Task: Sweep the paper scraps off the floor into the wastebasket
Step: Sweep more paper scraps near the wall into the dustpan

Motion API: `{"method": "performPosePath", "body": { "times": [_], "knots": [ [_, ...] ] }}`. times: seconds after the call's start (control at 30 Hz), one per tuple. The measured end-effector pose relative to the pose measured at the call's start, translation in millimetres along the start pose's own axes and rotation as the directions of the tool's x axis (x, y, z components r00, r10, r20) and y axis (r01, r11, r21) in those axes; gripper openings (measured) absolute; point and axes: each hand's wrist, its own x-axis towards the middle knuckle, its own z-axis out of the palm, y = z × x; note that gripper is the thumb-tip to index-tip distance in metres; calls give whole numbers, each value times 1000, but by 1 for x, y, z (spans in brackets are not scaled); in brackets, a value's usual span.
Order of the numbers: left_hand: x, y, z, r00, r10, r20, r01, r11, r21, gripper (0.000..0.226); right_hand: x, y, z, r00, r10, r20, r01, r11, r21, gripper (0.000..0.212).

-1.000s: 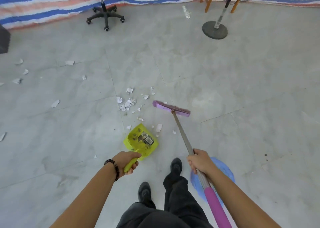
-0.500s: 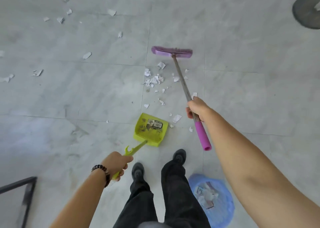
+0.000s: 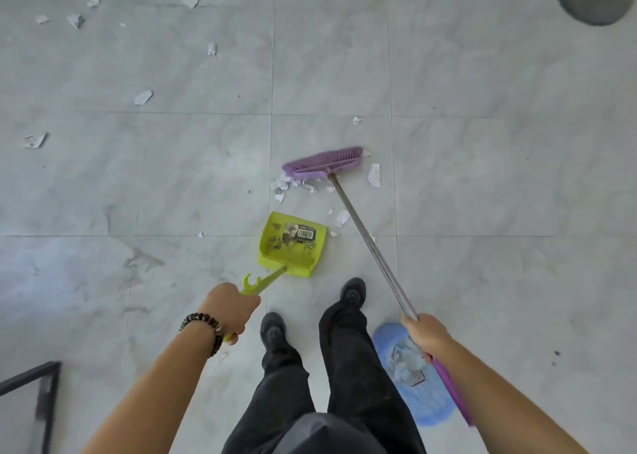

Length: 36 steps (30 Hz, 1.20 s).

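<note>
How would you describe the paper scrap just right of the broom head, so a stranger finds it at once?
Start at the purple broom head on the grey floor, beyond the yellow-green dustpan. Just off its right end lies a white paper scrap. It is larger than the crumbs bunched against the bristles and lies apart.

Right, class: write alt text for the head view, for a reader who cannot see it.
A person's right grip holds a purple broom whose head sits just beyond a cluster of paper scraps, and the left grip holds a green dustpan nearer the feet. A blue wastebasket stands by the right foot; more scraps dot the tiles.
</note>
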Motion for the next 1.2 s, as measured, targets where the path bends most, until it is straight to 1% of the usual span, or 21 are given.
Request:
{"method": "performPosePath", "body": {
  "times": [0.03,0.1,0.23,0.33,0.4,0.47,0.53,0.6,0.7,0.8,0.87,1.0,1.07,1.2],
  "knots": [
    [0,-2,-1,1000,7,6,-7,1000,-1,21,-11,8,5,1000,11,-16,-11,999,33,32],
    [-6,-7,-3,999,26,39,-25,1000,-18,22,-37,11,12,995,-28,-98,36,996,80,38],
    [-12,-5,0,996,23,89,-15,995,-97,25,-55,-7,16,979,-118,-164,126,991,42,46],
    [-19,-22,-6,992,16,126,1,991,-135,23,-66,-43,19,965,-190,-183,199,979,33,49],
    [-24,-39,-8,994,28,109,-18,996,-88,15,-71,-76,24,953,-245,-181,250,968,4,50],
    [-29,-55,-14,996,39,82,-33,997,-67,10,-72,-113,30,934,-311,-178,302,950,-77,48],
    [-32,-68,-22,997,39,63,-35,997,-68,10,-75,-150,35,911,-386,-146,358,915,-183,46],
    [-34,-82,-31,999,28,34,-25,996,-90,12,-78,-180,37,893,-443,-80,410,874,-261,50],
    [-38,-106,-42,1000,-15,-6,14,987,-161,13,-73,-199,38,900,-435,8,407,834,-372,52],
    [-41,-131,-47,998,-55,-8,51,970,-237,16,-72,-185,39,913,-403,59,380,791,-479,45],
    [-41,-147,-48,999,-51,-9,48,973,-225,17,-82,-166,39,898,-436,52,398,757,-518,41],
    [-42,-172,-50,999,-46,-19,41,976,-214,14,-104,-142,40,861,-502,75,458,705,-542,50],
    [-44,-183,-52,998,-64,-20,57,966,-251,13,-112,-157,49,838,-538,87,492,679,-545,50],
    [-52,-206,-53,994,-111,-25,95,930,-355,12,-127,-217,89,781,-612,122,546,575,-609,48]
  ]
}}
